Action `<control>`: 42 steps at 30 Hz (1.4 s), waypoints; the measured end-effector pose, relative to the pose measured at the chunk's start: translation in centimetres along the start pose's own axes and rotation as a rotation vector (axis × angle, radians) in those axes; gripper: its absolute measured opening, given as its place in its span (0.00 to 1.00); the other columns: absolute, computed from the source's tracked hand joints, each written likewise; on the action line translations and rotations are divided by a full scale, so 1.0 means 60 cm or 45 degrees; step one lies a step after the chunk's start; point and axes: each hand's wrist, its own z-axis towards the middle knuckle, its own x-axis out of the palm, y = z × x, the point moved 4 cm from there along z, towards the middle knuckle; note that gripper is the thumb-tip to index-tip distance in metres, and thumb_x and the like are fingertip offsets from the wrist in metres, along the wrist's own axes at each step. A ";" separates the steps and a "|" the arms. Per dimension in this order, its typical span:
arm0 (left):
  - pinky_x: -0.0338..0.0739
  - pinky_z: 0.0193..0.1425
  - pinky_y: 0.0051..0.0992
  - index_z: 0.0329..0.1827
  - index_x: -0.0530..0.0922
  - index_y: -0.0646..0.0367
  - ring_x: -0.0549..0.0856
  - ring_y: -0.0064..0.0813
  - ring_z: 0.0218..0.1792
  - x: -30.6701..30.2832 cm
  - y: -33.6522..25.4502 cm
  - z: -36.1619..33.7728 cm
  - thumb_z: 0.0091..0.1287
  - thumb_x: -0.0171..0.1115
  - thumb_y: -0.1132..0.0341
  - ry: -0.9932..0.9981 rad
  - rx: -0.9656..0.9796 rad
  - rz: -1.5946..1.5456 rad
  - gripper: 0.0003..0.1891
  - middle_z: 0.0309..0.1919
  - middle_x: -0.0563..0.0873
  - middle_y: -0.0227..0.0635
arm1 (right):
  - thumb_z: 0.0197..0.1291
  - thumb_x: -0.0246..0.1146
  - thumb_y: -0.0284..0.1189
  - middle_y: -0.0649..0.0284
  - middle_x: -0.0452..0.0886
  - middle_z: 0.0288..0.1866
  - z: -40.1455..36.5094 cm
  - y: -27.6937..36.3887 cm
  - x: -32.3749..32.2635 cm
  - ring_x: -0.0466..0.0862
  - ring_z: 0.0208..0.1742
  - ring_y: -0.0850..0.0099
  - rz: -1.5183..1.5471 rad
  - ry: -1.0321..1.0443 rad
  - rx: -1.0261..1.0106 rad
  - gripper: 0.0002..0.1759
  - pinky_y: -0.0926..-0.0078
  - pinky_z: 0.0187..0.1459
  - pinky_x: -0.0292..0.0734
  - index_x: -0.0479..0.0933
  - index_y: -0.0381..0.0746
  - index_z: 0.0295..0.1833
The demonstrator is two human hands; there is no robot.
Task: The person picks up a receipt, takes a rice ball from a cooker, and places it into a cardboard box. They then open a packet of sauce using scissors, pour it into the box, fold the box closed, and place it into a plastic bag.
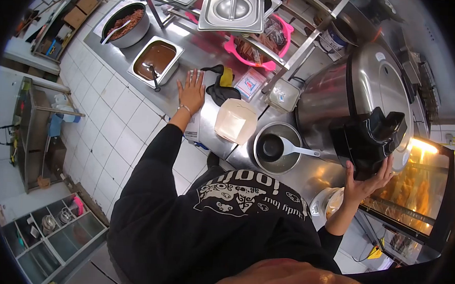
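The right hand (369, 181) is up at the black latch (376, 130) on the front of the big steel cooker (322, 103), thumb on its left and fingers on its right; whether they squeeze, I cannot tell. The cooker sits at the right of the counter (220, 49), latch toward the near side, and its long axis runs left to right across the view: base left, domed lid (382, 78) right. The wide lens leaves upright or tilted unclear. Just left of it, a steel bowl (267, 166) holds a black cup (270, 147) and a white scoop (301, 150), handle pointing right. Next comes an empty paper box (235, 123). And over at the left, the left hand (191, 94) presses palm-down on the steel, fingers slightly spread, pointing far, between a pan of brown sauce (155, 60) and a crumpled black cloth (224, 94).
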 end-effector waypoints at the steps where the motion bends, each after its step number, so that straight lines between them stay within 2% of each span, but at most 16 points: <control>1: 0.41 0.77 0.65 0.82 0.53 0.43 0.53 0.38 0.81 0.009 -0.004 0.015 0.77 0.43 0.54 -0.001 -0.023 -0.002 0.31 0.81 0.54 0.31 | 0.48 0.77 0.51 0.54 0.64 0.76 0.004 0.004 -0.003 0.61 0.78 0.54 0.012 -0.007 0.001 0.52 0.45 0.77 0.40 0.59 0.42 0.74; 4: 0.44 0.77 0.64 0.81 0.54 0.48 0.55 0.39 0.80 0.011 -0.017 0.047 0.75 0.46 0.57 -0.005 -0.096 -0.106 0.31 0.81 0.55 0.33 | 0.46 0.79 0.47 0.54 0.65 0.75 0.019 0.012 -0.006 0.62 0.77 0.52 0.061 -0.037 0.005 0.51 0.45 0.76 0.42 0.61 0.43 0.72; 7: 0.46 0.78 0.59 0.80 0.56 0.52 0.55 0.44 0.79 -0.034 0.004 0.042 0.70 0.53 0.62 -0.381 -0.031 -0.588 0.34 0.79 0.58 0.42 | 0.46 0.79 0.48 0.54 0.66 0.75 0.028 0.011 -0.010 0.62 0.77 0.52 0.023 -0.028 -0.077 0.52 0.45 0.76 0.42 0.60 0.43 0.73; 10: 0.49 0.79 0.51 0.78 0.57 0.58 0.55 0.50 0.79 -0.121 0.017 -0.062 0.64 0.60 0.66 -0.634 -0.280 -0.637 0.38 0.77 0.58 0.51 | 0.45 0.79 0.48 0.53 0.65 0.75 0.022 -0.004 -0.004 0.62 0.78 0.53 0.089 0.004 -0.072 0.53 0.45 0.77 0.40 0.59 0.42 0.73; 12: 0.52 0.79 0.45 0.76 0.58 0.65 0.56 0.57 0.77 -0.154 -0.016 -0.145 0.64 0.65 0.62 -0.452 -0.675 -0.337 0.39 0.76 0.55 0.57 | 0.46 0.79 0.49 0.53 0.65 0.75 0.019 -0.013 0.006 0.62 0.78 0.53 0.107 -0.023 -0.069 0.54 0.46 0.77 0.38 0.58 0.42 0.73; 16: 0.55 0.78 0.42 0.72 0.58 0.72 0.61 0.59 0.73 -0.051 -0.006 -0.193 0.64 0.69 0.50 -0.611 -0.829 -0.687 0.44 0.74 0.56 0.58 | 0.47 0.78 0.51 0.52 0.64 0.75 0.013 -0.012 0.013 0.62 0.78 0.54 0.117 -0.032 -0.069 0.54 0.47 0.78 0.36 0.57 0.42 0.73; 19: 0.60 0.75 0.44 0.70 0.62 0.70 0.67 0.57 0.68 -0.093 -0.004 -0.183 0.62 0.70 0.47 -0.372 -1.103 -0.741 0.44 0.70 0.61 0.54 | 0.47 0.78 0.52 0.51 0.64 0.75 0.015 -0.016 0.010 0.62 0.78 0.54 0.122 -0.030 -0.085 0.54 0.46 0.78 0.35 0.57 0.41 0.73; 20: 0.70 0.64 0.44 0.64 0.68 0.63 0.74 0.52 0.62 -0.127 -0.001 -0.179 0.58 0.72 0.43 -0.162 -1.114 -0.548 0.41 0.61 0.70 0.47 | 0.48 0.77 0.52 0.52 0.65 0.75 0.014 -0.016 0.010 0.62 0.78 0.54 0.131 -0.026 -0.086 0.54 0.46 0.78 0.35 0.57 0.41 0.73; 22: 0.73 0.56 0.44 0.61 0.70 0.59 0.76 0.49 0.59 -0.129 0.023 -0.171 0.55 0.73 0.40 0.004 -0.924 -0.172 0.40 0.54 0.76 0.43 | 0.47 0.78 0.52 0.52 0.65 0.75 0.014 -0.018 0.012 0.62 0.78 0.54 0.130 -0.026 -0.070 0.54 0.46 0.77 0.35 0.57 0.41 0.72; 25: 0.77 0.45 0.44 0.47 0.79 0.56 0.82 0.45 0.50 -0.101 0.054 -0.165 0.51 0.73 0.36 0.018 -0.773 -0.093 0.34 0.42 0.83 0.37 | 0.46 0.79 0.50 0.51 0.66 0.75 0.015 -0.013 0.009 0.64 0.77 0.53 0.126 -0.025 -0.058 0.54 0.45 0.77 0.38 0.58 0.41 0.72; 27: 0.78 0.46 0.45 0.40 0.83 0.57 0.84 0.47 0.46 -0.084 0.071 -0.157 0.52 0.72 0.34 0.038 -0.890 -0.363 0.32 0.44 0.83 0.38 | 0.45 0.80 0.49 0.51 0.66 0.74 0.018 -0.008 0.006 0.64 0.77 0.53 0.122 -0.034 -0.051 0.55 0.45 0.77 0.39 0.58 0.40 0.73; 30: 0.79 0.46 0.46 0.33 0.84 0.58 0.86 0.47 0.44 -0.066 0.080 -0.152 0.52 0.72 0.35 -0.004 -0.850 -0.268 0.30 0.42 0.85 0.39 | 0.42 0.81 0.51 0.52 0.66 0.74 0.025 -0.002 0.002 0.64 0.77 0.53 0.119 -0.040 -0.049 0.59 0.45 0.77 0.37 0.57 0.39 0.75; 34: 0.80 0.45 0.44 0.31 0.83 0.56 0.87 0.46 0.40 -0.094 0.061 -0.145 0.54 0.74 0.41 0.212 -0.878 -0.204 0.24 0.31 0.86 0.39 | 0.36 0.81 0.56 0.53 0.68 0.74 0.031 0.002 0.002 0.64 0.77 0.52 0.076 -0.052 -0.052 0.65 0.43 0.77 0.33 0.56 0.39 0.76; 37: 0.78 0.42 0.46 0.29 0.83 0.55 0.86 0.47 0.36 -0.042 0.082 -0.139 0.57 0.73 0.44 0.190 -0.739 -0.443 0.21 0.32 0.86 0.40 | 0.35 0.81 0.57 0.53 0.70 0.72 0.033 -0.008 0.000 0.66 0.76 0.51 0.098 -0.061 -0.083 0.65 0.43 0.77 0.32 0.58 0.39 0.75; 38: 0.76 0.36 0.40 0.27 0.79 0.58 0.83 0.39 0.28 -0.045 0.072 -0.134 0.62 0.71 0.51 0.027 -0.551 -0.480 0.19 0.28 0.84 0.39 | 0.35 0.81 0.56 0.53 0.71 0.72 0.035 -0.010 -0.002 0.66 0.76 0.51 0.113 -0.057 -0.082 0.65 0.43 0.77 0.32 0.59 0.39 0.75; 42: 0.66 0.31 0.23 0.27 0.72 0.59 0.69 0.18 0.26 -0.095 0.050 -0.062 0.68 0.69 0.60 -0.296 -0.606 -1.320 0.17 0.22 0.72 0.25 | 0.37 0.82 0.52 0.50 0.72 0.70 0.049 -0.013 -0.011 0.68 0.75 0.52 0.159 -0.004 -0.045 0.62 0.42 0.77 0.33 0.60 0.35 0.75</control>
